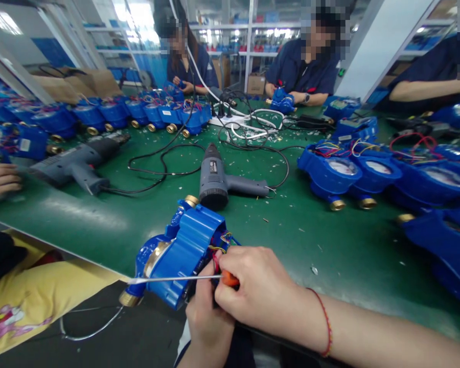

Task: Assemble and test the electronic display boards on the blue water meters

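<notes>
centre heat gun on desk | before it: hand-held water meter, screwdriver | left of it: second heat gun | behind it: power strip | behind-left of it: meter row | right of it: meter cluster

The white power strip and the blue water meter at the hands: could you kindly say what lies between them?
In the head view, a gray heat gun and black cable lie between the power strip and the water meter.

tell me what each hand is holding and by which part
The right hand holds a screwdriver by its orange handle. The left hand is at the wired side of the meter; what exactly it grips is hidden.
</notes>
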The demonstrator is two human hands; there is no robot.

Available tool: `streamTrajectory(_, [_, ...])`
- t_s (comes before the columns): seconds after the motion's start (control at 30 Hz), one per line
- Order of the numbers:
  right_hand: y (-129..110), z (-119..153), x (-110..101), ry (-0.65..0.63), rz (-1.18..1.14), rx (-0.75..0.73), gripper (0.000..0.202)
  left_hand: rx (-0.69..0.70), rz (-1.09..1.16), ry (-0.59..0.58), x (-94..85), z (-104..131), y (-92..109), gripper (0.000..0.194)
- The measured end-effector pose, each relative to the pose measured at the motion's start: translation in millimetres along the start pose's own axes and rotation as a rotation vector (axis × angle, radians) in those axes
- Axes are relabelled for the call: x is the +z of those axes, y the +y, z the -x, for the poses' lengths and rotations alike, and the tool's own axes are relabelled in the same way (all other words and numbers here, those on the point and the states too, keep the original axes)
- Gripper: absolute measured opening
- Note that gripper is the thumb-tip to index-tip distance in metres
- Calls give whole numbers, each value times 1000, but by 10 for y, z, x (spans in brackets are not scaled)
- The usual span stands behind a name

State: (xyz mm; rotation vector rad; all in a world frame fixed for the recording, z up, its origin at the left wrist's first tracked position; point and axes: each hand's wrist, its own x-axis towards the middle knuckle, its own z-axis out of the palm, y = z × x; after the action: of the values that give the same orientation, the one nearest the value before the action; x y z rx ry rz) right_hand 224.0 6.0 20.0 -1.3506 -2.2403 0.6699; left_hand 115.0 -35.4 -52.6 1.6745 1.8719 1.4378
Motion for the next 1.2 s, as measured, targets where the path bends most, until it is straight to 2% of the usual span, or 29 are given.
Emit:
streamTrajectory(0.17, [-138, -68, -172, -202, 291, -22, 11, -3, -23, -28, -33, 18, -21, 26])
streamTrajectory(0.27, [-160, -97, -190, -213, 304, -6, 6, 28, -50, -60, -57, 4, -11, 29])
streamTrajectory(0.4, [-108, -67, -115, -90, 208, -21, 8, 12, -52, -57, -66, -23, -19, 28])
streamTrajectory(0.57, [8, 47, 74, 228, 114, -201, 7, 44, 92, -92, -50, -71, -144, 25])
streamTrajectory(0.67, [49, 85, 149, 351, 117, -298, 11, -47, 211, -134, -37, -86, -217, 23])
streamTrajectory(0.8, [90, 97, 183, 412, 132, -392, 20, -242, 347, -170, -35, -89, -216, 26])
streamTrajectory(1.03, [176, 94, 229, 496, 147, -511, 29, -383, 528, -207, -42, -117, -72, 33])
streamTrajectory(1.2, [206, 117, 232, 491, 150, -544, 30, -491, 488, -131, -26, -92, 132, 34])
